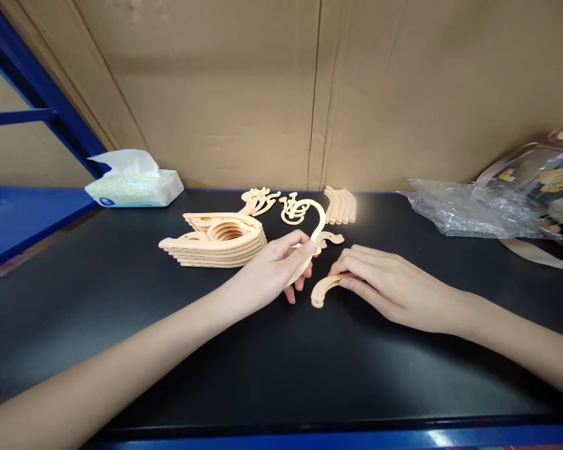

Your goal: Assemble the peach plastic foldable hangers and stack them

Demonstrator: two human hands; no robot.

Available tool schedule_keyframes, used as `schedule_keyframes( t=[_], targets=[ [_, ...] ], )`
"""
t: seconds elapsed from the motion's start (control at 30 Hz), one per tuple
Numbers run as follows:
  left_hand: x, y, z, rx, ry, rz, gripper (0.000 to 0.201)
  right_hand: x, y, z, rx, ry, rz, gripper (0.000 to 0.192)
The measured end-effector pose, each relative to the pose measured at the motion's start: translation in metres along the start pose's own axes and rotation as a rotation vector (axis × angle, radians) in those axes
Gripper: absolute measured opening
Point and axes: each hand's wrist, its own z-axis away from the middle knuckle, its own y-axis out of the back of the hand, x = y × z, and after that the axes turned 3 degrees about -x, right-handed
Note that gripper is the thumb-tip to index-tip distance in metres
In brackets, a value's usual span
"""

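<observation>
My left hand [274,265] grips a pale wooden swan-neck piece [315,226] whose curved top rises above my fingers. My right hand [380,281] rests on the black table [122,312] and pinches a short curved wooden strip [323,290] that lies flat on the top. A stack of body-shaped wooden cutouts [216,240] sits just left of my left hand. Behind my hands lie scroll-shaped cutouts [259,201], a small curled piece [331,238] and a row of curved strips [340,205].
A tissue pack [134,186] stands at the back left beside a blue rack frame [32,87]. Crumpled clear plastic [469,209] and a bag [544,181] lie at the right. A cardboard wall [309,87] closes the back. A blue edge [309,440] runs along the table front.
</observation>
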Motion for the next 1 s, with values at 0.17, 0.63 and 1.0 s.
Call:
schedule_keyframes(
  t=[0.17, 0.63, 1.0],
  targets=[
    [0.008, 0.001, 0.001, 0.046, 0.085, 0.125, 0.018, 0.005, 0.003, 0.004, 0.044, -0.047, 0.016, 0.020],
    [0.008, 0.007, 0.007, -0.023, 0.138, 0.244, 0.028, 0.008, 0.007, 0.006, 0.140, -0.117, 0.261, 0.037],
    [0.003, 0.013, 0.006, -0.121, 0.182, 0.356, 0.025, 0.009, 0.004, 0.006, 0.233, -0.032, 0.581, 0.037]
  ],
)
